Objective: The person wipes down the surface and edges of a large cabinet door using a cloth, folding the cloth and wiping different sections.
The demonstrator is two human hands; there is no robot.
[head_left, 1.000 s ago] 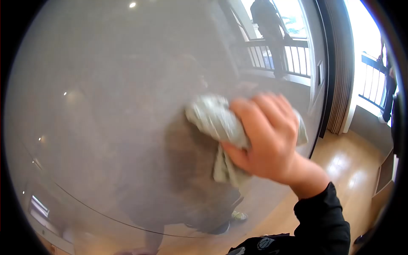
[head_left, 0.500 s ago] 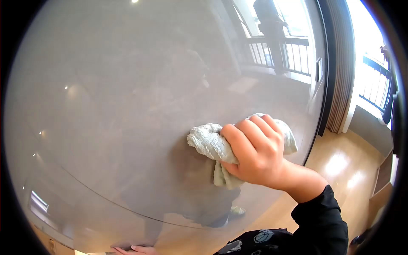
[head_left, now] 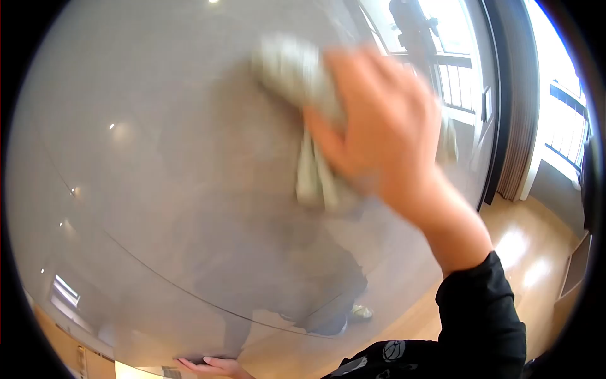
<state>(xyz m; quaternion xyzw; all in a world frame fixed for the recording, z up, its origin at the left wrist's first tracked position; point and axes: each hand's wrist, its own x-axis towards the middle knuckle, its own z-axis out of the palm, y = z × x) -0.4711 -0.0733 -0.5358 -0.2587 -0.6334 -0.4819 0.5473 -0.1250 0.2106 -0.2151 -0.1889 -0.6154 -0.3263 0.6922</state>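
My right hand (head_left: pixel 385 120) is closed around a pale, crumpled cloth (head_left: pixel 290 66), both blurred by motion. The cloth lies against a large glossy grey panel (head_left: pixel 158 158), and a loose fold of it hangs below my thumb. At the bottom edge of the view, my left hand (head_left: pixel 211 366) has its fingers stretched out, close to the lower part of the same panel. Whether its palm presses on the surface cannot be made out.
A thin seam (head_left: pixel 189 294) crosses the panel low down. On the right are the panel's dark edge (head_left: pixel 495 126), a ribbed curtain (head_left: pixel 521 139), a balcony railing (head_left: pixel 564 129) and a shiny wooden floor (head_left: pixel 505 246). A person and windows show as reflections in the panel.
My right hand has moved upward across the panel with the cloth in it. The view has shifted slightly, and more of my left hand shows at the bottom.
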